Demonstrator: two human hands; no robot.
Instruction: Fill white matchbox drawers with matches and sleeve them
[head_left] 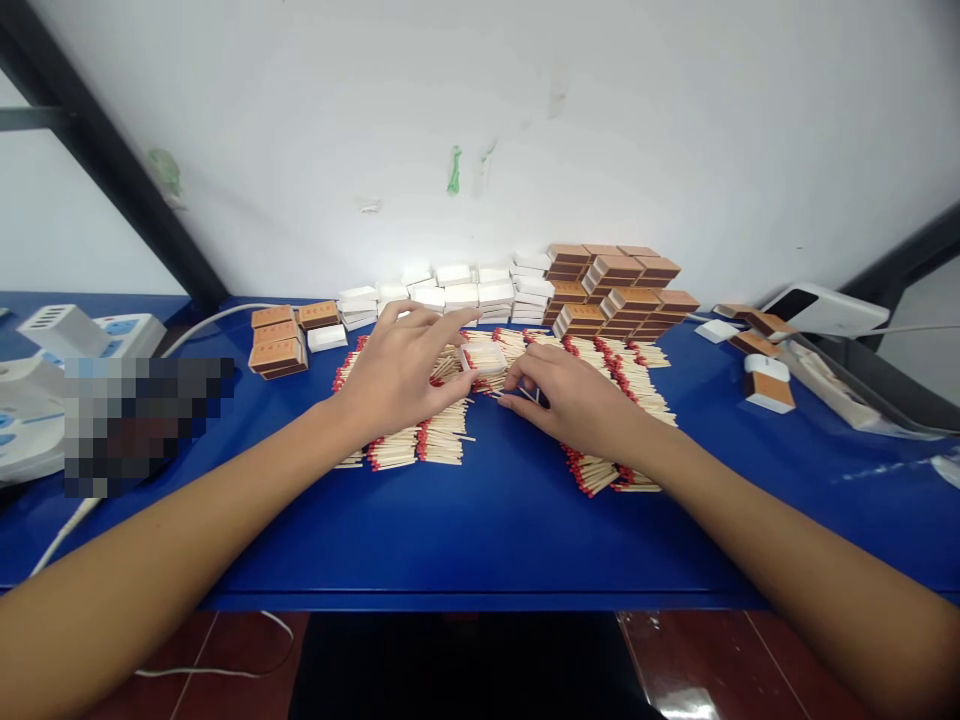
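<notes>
A white matchbox tray (486, 357) with several red-tipped matches in it sits in the middle of the blue table. My left hand (409, 365) reaches over the matches to its left, fingers spread; the thumb tip is at the tray's near left corner. To the right of the tray, my right hand (566, 395) is curled low over the table. Its thumb and fingertips close around a few matchsticks (529, 394); the fingers partly hide them. Loose matches lie in rows on the left (441, 440) and on the right (637, 385), partly under both hands.
White trays (459, 296) are stacked along the wall. Brown matchboxes stand piled at back right (630, 300) and back left (276, 345). A power strip (131, 335) and cables are far left; a white device (825, 308) and loose box parts (769, 390) are right.
</notes>
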